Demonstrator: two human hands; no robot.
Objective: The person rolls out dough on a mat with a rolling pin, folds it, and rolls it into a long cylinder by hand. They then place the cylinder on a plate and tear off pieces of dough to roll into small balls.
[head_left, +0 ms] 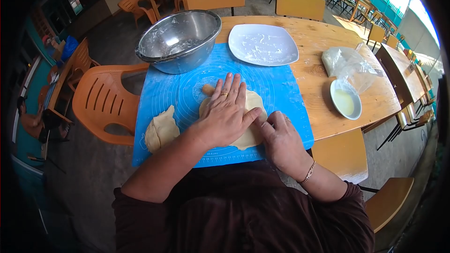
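Observation:
A flattened sheet of pale dough point(247, 137) lies on a blue baking mat point(290, 112). My left hand point(222, 112) rests flat over the dough, fingers stretched out and a ring on one finger. Past its fingers pokes the rounded wooden end of what looks like a rolling pin point(207, 89); the rest is hidden under the hand. My right hand point(283, 145) is closed at the dough's right edge, its thumb close to my left thumb. What its curled fingers hold is hidden. A second, folded piece of dough point(161, 131) sits on the mat's left side.
Behind the mat stand a floury steel bowl point(183, 61) and a white square plate point(263, 44) dusted with flour. On the right are a plastic bag point(349, 65) and a small bowl of yellowish liquid point(346, 100). An orange chair point(105, 103) adjoins the wooden table point(323, 122). A person point(33, 122) sits far left.

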